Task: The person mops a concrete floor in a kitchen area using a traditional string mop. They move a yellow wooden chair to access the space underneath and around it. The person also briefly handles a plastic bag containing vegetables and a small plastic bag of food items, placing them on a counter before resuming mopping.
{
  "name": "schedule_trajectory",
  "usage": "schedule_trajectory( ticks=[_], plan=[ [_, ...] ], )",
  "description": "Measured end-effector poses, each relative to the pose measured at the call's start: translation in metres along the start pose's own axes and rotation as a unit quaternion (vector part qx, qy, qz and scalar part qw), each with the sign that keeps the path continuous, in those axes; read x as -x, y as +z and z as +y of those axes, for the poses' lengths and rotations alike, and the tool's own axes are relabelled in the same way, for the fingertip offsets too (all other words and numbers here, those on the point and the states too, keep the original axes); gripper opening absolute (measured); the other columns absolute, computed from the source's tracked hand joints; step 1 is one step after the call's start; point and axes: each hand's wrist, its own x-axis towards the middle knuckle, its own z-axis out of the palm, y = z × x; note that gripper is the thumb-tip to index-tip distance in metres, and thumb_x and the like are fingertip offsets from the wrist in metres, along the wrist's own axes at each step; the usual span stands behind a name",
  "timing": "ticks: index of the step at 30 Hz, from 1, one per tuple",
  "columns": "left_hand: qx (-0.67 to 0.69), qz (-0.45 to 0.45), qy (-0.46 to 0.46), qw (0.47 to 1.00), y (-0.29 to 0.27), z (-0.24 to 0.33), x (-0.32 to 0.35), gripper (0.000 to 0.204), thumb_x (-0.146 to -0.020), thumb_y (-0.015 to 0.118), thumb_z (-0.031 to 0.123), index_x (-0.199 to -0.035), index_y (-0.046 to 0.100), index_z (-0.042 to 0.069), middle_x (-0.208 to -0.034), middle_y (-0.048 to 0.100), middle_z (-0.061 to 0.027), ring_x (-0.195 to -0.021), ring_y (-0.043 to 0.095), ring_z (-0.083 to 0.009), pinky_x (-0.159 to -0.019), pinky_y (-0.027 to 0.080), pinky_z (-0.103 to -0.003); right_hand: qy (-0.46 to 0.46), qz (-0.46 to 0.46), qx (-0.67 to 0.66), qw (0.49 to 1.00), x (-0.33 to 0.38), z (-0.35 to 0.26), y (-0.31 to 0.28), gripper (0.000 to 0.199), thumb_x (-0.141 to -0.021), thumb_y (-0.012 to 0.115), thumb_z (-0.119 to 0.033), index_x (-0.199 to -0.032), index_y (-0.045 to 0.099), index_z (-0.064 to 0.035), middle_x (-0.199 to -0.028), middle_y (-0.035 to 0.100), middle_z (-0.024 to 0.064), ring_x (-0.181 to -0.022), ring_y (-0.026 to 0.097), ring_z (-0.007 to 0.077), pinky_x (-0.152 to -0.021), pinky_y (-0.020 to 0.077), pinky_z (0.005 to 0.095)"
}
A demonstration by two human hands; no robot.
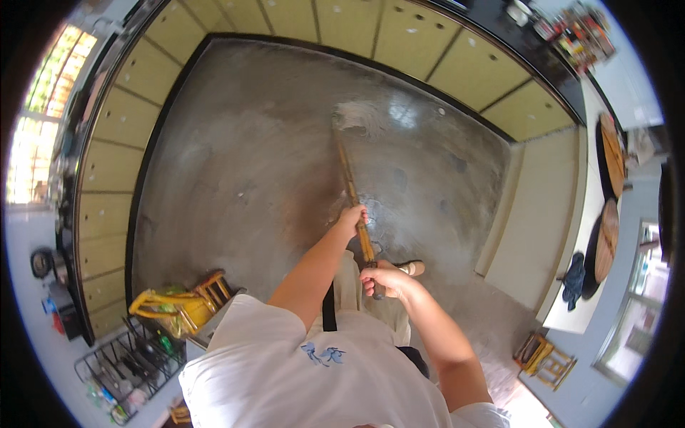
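A mop with a long bamboo-like handle (347, 171) reaches away from me across the grey concrete floor (235, 143). Its pale, stringy head (359, 118) lies flat on the floor at the far end and looks slightly blurred. My left hand (352, 219) is wrapped round the middle of the handle, with that arm stretched forward. Closer to my body, my right hand (384, 278) grips the handle near its dark butt end, fingers curled around it.
Yellow-green cabinets (410, 36) line the far and left sides. At right stands a white ledge (535, 214) with round wooden boards (606, 239). Near left are a yellow bamboo chair (178, 307) and a black wire rack (132, 364); a small wooden stool (546, 360) sits near right.
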Motion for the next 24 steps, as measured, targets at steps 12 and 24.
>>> schedule_trajectory(
  ticks=[12, 24],
  plan=[
    [0.240, 0.189, 0.138, 0.942, -0.229, 0.059, 0.077, 0.009, -0.081, 0.054, 0.006, -0.076, 0.048, 0.001, -0.062, 0.049, -0.0066, -0.049, 0.048, -0.0158, -0.044, 0.045, -0.029, 0.172, -0.082, 0.323, 0.927, -0.133, 0.006, 0.121, 0.015, -0.076, 0.054, -0.001, -0.065, 0.044, -0.0027, -0.055, 0.046, 0.0046, -0.043, 0.046, 0.0151, -0.041, 0.0427, 0.0300],
    [0.162, 0.289, 0.036, 0.943, -0.204, 0.005, 0.049, 0.029, -0.088, 0.045, 0.028, -0.090, 0.046, -0.001, -0.079, 0.054, -0.0127, -0.063, 0.058, -0.0245, -0.056, 0.053, -0.037, 0.194, -0.068, 0.433, 0.878, -0.127, -0.090, 0.066, 0.016, -0.074, 0.061, -0.008, -0.064, 0.048, -0.0052, -0.055, 0.049, 0.0024, -0.043, 0.047, 0.0105, -0.039, 0.0389, 0.0245]
  ],
)
